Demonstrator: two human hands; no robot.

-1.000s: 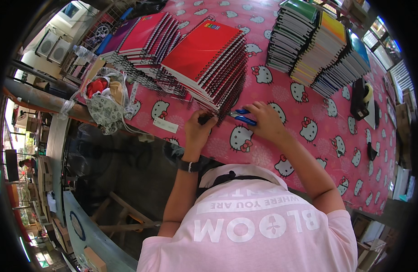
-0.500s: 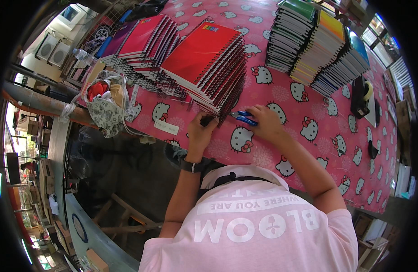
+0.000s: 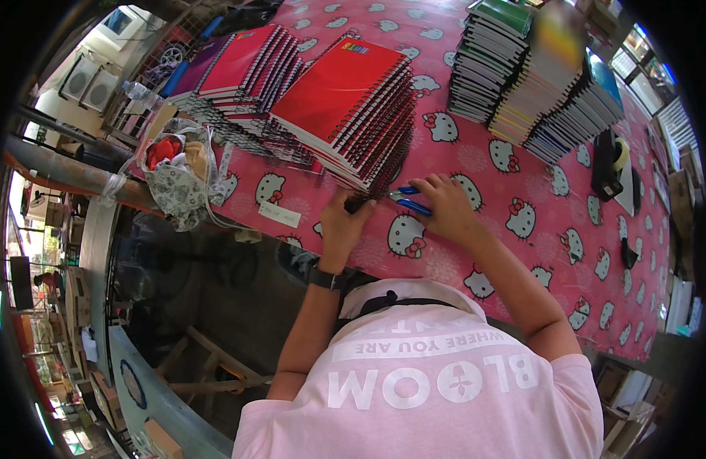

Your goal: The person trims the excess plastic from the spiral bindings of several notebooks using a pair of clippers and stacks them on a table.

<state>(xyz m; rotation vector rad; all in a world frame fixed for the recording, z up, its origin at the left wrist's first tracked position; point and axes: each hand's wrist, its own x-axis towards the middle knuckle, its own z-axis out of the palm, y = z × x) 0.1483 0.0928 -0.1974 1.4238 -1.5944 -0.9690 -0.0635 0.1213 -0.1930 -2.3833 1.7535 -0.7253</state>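
Observation:
A tall stack of red spiral notebooks (image 3: 338,84) lies before me, its dark coils along the right side. At the stack's near corner, my left hand (image 3: 348,223) has thumb and fingers closed on the end of a spiral notebook; the fingertips are partly hidden. Just right of that corner my right hand (image 3: 447,208) grips blue-handled cutting pliers (image 3: 413,206). Their small jaws point left toward the coil ends, with the two handles apart. Whether the jaws touch a wire is too small to tell.
Pink and purple notebooks (image 3: 234,65) are stacked at left. Green, yellow and blue notebook stacks (image 3: 487,65) stand at far right; the yellow top is blurred. A tape dispenser (image 3: 607,164) lies at right. A cloth bag (image 3: 177,180) hangs at the table's left edge, near a paper label (image 3: 279,214).
My left hand has shifted slightly right and its fingers have closed further in at the notebook corner. The right hand and pliers have moved only a little, left and up.

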